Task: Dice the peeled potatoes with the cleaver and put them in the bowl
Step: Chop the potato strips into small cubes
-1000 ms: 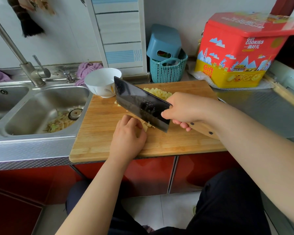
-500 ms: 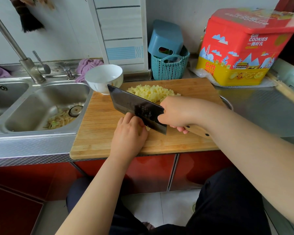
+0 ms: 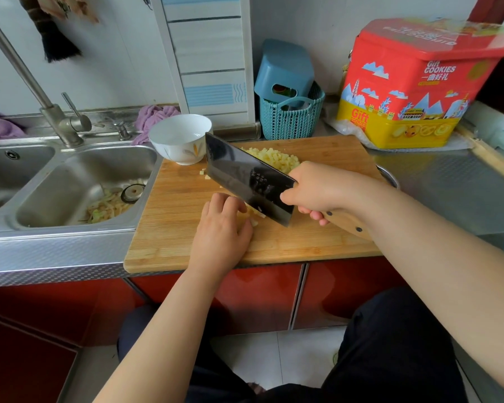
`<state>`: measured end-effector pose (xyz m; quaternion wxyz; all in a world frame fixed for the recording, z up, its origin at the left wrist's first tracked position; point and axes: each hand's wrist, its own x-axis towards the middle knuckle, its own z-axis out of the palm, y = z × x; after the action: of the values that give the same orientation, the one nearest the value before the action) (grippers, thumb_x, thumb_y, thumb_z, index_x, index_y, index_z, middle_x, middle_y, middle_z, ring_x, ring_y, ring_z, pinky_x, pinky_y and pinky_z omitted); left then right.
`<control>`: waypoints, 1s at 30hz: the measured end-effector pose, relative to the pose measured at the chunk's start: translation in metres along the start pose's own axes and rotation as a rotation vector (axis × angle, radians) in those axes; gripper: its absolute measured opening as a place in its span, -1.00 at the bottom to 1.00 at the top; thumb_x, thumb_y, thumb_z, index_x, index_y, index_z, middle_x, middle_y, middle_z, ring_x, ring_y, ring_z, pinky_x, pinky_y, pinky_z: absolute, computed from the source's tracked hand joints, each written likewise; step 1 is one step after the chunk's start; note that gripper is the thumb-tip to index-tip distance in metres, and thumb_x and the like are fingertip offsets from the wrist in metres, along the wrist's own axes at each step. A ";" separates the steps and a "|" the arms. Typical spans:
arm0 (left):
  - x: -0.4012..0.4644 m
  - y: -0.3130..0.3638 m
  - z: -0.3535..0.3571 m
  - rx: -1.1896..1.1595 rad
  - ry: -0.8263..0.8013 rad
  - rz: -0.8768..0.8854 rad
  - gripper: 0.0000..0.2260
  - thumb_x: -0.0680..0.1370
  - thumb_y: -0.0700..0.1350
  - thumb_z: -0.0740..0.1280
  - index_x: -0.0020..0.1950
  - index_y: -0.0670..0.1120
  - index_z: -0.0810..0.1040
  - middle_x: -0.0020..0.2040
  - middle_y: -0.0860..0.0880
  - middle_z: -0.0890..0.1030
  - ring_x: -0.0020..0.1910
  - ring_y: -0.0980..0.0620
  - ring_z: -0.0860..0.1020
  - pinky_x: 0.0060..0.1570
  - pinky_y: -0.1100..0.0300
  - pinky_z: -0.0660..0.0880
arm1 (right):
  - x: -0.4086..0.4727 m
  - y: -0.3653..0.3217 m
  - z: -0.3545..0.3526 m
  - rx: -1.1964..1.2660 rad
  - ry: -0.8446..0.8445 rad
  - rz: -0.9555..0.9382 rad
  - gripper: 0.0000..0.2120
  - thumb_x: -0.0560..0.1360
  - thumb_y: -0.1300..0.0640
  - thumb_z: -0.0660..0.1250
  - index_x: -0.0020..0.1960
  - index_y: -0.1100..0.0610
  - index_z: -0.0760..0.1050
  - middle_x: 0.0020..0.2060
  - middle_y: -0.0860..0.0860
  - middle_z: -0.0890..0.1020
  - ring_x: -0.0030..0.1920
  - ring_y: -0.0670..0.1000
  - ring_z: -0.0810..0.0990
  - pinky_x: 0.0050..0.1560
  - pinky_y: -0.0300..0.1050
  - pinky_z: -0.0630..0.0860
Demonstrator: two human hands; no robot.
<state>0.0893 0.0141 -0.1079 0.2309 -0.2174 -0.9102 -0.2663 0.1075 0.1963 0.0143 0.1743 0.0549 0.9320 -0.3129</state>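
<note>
Head view, lower centre: the left hand curls over the last uncut potato piece on the cutting board, pinning it down. Just right of it, the right hand grips the cleaver by its wooden handle; the blade has risen again since half a second ago, its heel beside the left knuckles, so another chop looks due. Behind the blade sits the pile of diced potato, unmoved. Farther back, at the board's upper-left corner, the white bowl is empty, so transfer has not begun.
</note>
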 end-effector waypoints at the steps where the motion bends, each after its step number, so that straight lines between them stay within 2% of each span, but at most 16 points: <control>1: -0.001 0.000 -0.001 -0.014 0.015 -0.008 -0.85 0.51 -0.12 0.39 0.02 -0.13 0.50 0.02 -0.05 0.45 -0.03 -0.01 0.42 -0.10 0.18 0.39 | -0.003 -0.001 -0.001 -0.005 0.013 -0.011 -0.81 0.60 0.16 0.19 0.05 0.29 0.45 -0.37 0.11 0.48 -0.50 0.01 0.40 -0.46 -0.15 0.47; 4: -0.003 0.000 -0.003 -0.049 0.056 -0.006 -0.91 0.52 -0.13 0.37 -0.06 -0.14 0.53 -0.05 -0.02 0.48 -0.09 0.01 0.45 -0.19 0.17 0.43 | -0.011 -0.008 -0.003 -0.037 0.026 -0.053 -0.79 0.60 0.17 0.17 0.06 0.34 0.43 -0.37 0.12 0.49 -0.49 0.02 0.42 -0.47 -0.15 0.47; 8: -0.003 -0.002 -0.001 -0.057 0.069 0.004 -0.93 0.50 -0.17 0.38 -0.10 -0.16 0.54 -0.06 -0.03 0.51 -0.13 -0.02 0.49 -0.26 0.17 0.42 | -0.018 -0.016 -0.001 -0.100 0.000 -0.074 -0.81 0.60 0.17 0.17 -0.12 0.26 0.43 -0.40 0.12 0.49 -0.53 0.01 0.42 -0.52 -0.19 0.45; 12: -0.003 -0.002 0.001 -0.051 0.072 0.027 -0.94 0.51 -0.20 0.37 -0.08 -0.18 0.56 -0.08 -0.06 0.52 -0.14 -0.05 0.50 -0.29 0.09 0.48 | -0.014 -0.019 0.004 -0.165 -0.023 -0.070 -0.78 0.59 0.17 0.16 -0.01 0.33 0.47 -0.34 0.20 0.56 -0.44 0.12 0.50 -0.48 -0.15 0.46; 15: -0.002 -0.003 0.001 -0.038 0.075 0.046 -0.95 0.51 -0.21 0.37 -0.08 -0.19 0.56 -0.10 -0.08 0.52 -0.15 -0.06 0.51 -0.31 0.03 0.50 | -0.012 -0.020 0.006 -0.193 -0.027 -0.063 -0.78 0.59 0.17 0.15 0.00 0.32 0.47 -0.30 0.22 0.58 -0.40 0.14 0.52 -0.46 -0.13 0.47; 18: -0.002 -0.003 0.002 -0.024 0.071 0.067 -0.95 0.51 -0.22 0.37 -0.09 -0.21 0.57 -0.11 -0.10 0.52 -0.15 -0.08 0.51 -0.30 0.03 0.50 | -0.011 -0.023 0.011 -0.225 -0.037 -0.058 -0.81 0.60 0.17 0.14 -0.04 0.29 0.43 -0.31 0.20 0.57 -0.48 0.09 0.50 -0.50 -0.16 0.46; 21: -0.003 -0.004 0.003 -0.019 0.062 0.074 -0.94 0.49 -0.23 0.39 -0.08 -0.21 0.57 -0.10 -0.11 0.53 -0.14 -0.11 0.51 -0.29 0.05 0.49 | -0.011 -0.024 0.017 -0.248 -0.037 -0.048 -0.81 0.62 0.18 0.12 -0.16 0.19 0.33 -0.37 0.16 0.54 -0.67 -0.04 0.43 -0.53 -0.24 0.40; 23: -0.003 -0.005 0.003 -0.019 0.056 0.070 -0.93 0.48 -0.23 0.39 -0.07 -0.21 0.57 -0.10 -0.11 0.53 -0.13 -0.11 0.52 -0.28 0.06 0.48 | -0.010 -0.022 0.022 -0.255 -0.028 -0.043 -0.81 0.62 0.17 0.12 -0.15 0.19 0.33 -0.42 0.14 0.52 -0.74 -0.07 0.39 -0.56 -0.29 0.36; 26: -0.002 -0.004 0.002 -0.025 0.051 0.079 -0.93 0.48 -0.24 0.40 -0.07 -0.22 0.57 -0.10 -0.11 0.53 -0.13 -0.11 0.51 -0.25 0.06 0.48 | -0.008 -0.019 0.027 -0.257 -0.002 -0.047 -0.87 0.62 0.14 0.13 0.02 0.20 0.37 -0.46 0.12 0.53 -0.68 -0.04 0.42 -0.54 -0.29 0.39; 30: -0.003 -0.004 -0.001 -0.029 0.040 0.078 -0.93 0.50 -0.22 0.38 -0.07 -0.21 0.55 -0.11 -0.11 0.52 -0.12 -0.10 0.50 -0.22 0.11 0.45 | -0.003 -0.015 0.018 -0.182 -0.031 -0.034 -0.84 0.60 0.17 0.15 -0.02 0.26 0.43 -0.41 0.13 0.53 -0.56 0.03 0.46 -0.53 -0.22 0.43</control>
<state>0.0894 0.0095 -0.1105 0.2559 -0.2508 -0.8924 -0.2744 0.1125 0.1733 0.0107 0.1876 0.0181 0.9546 -0.2307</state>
